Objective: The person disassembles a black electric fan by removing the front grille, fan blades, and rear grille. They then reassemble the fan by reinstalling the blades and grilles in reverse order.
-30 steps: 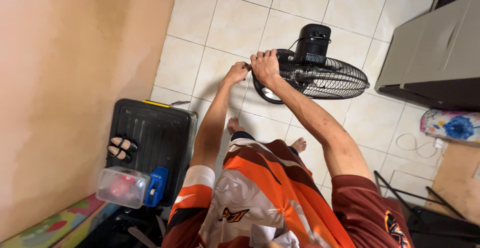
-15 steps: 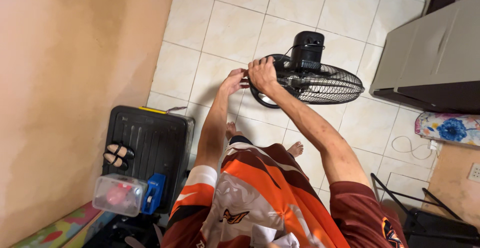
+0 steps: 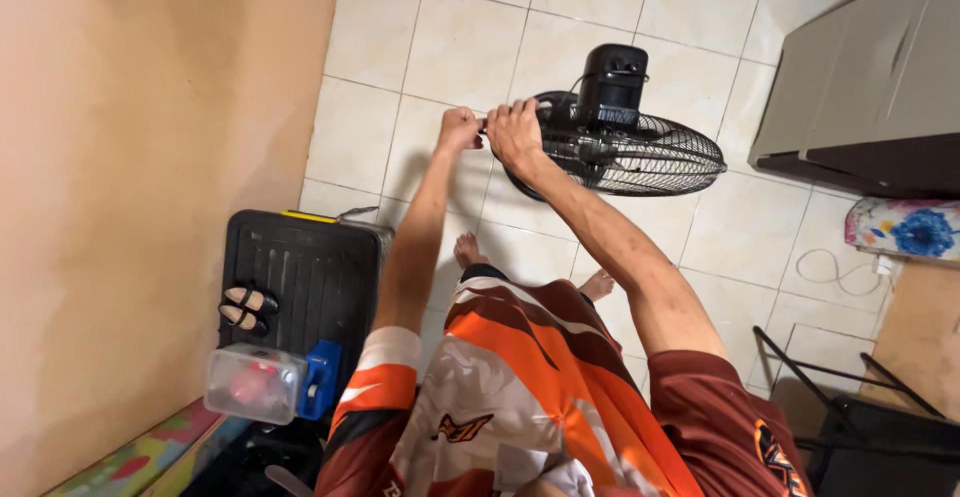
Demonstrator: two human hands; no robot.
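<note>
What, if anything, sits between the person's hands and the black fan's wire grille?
Nothing visible does. The left hand and the right hand are both already at the near rim of the black wire-grille fan, fingers curled on it, above bare tiled floor.

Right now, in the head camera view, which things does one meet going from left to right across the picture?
Clear plastic box → black suitcase → left hand → right hand → black fan → grey cabinet.
</note>
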